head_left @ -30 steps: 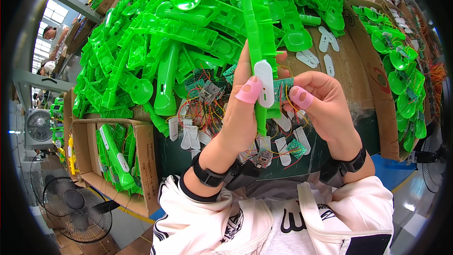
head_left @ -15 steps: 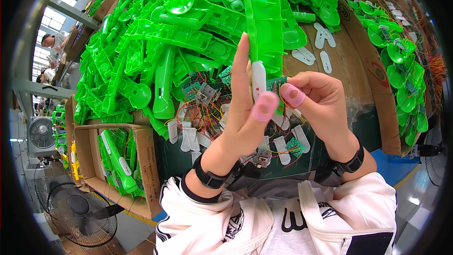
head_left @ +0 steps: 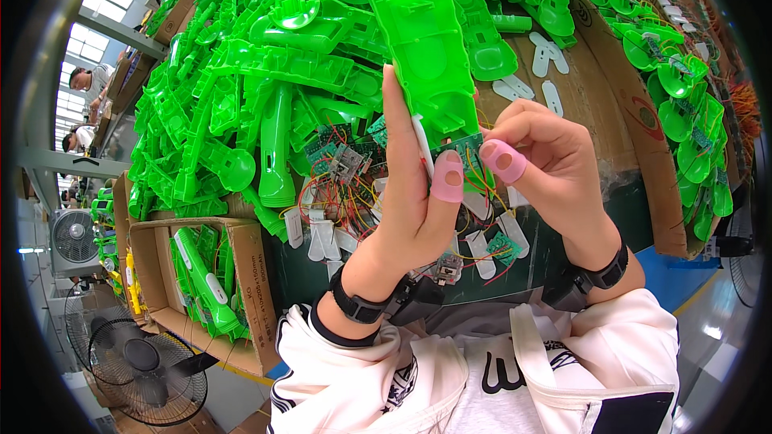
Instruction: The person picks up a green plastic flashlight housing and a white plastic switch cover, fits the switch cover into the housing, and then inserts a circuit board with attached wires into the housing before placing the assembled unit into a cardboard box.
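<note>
My left hand [head_left: 406, 201] is closed around a bright green plastic half-shell [head_left: 428, 52], its hollow ribbed inside facing up. A white oblong strip [head_left: 423, 145] lies along the shell's left side, beside my fingers. At the shell's lower end sits a small green circuit board [head_left: 464, 147] with thin red and yellow wires. My left thumb, in a pink finger cot, presses near the board. My right hand [head_left: 551, 169], with a pink cot on its thumb, pinches at the board's right edge; its fingertips partly hide the contact.
A large heap of green shells [head_left: 217, 104] fills the far left. Wired circuit boards [head_left: 346, 162] and white strips [head_left: 326, 237] lie below it. Cardboard boxes stand left [head_left: 261, 289] and right [head_left: 623, 100], holding green parts. A black fan [head_left: 138, 354] stands at lower left.
The green shell has turned so its hollow inside faces me more, and its top has moved left. My left thumb has come onto the board's area; my right hand stays at the board's edge.
</note>
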